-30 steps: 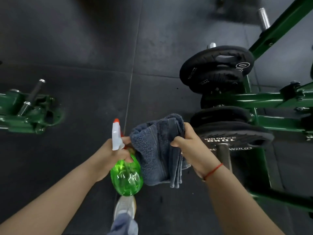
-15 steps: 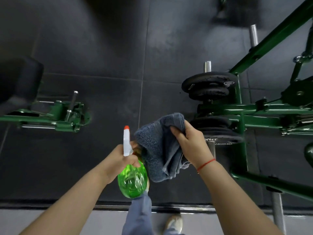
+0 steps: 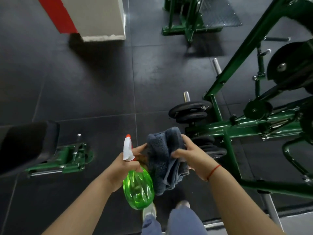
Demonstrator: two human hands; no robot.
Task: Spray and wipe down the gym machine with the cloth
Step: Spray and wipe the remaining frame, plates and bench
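Dark rubber floor (image 3: 84,82); green gym machine (image 3: 237,128) at right w/ black plates. Left hand (image 3: 125,164) grips green spray bottle (image 3: 138,189). Right hand (image 3: 191,157) holds grey cloth (image 3: 160,155), just beside bottle, near machine, not touching it.

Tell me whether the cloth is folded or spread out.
Folded. The cloth hangs in several thick layers, its stacked edges showing at the bottom, gripped by the right hand. The left hand holds the spray bottle.
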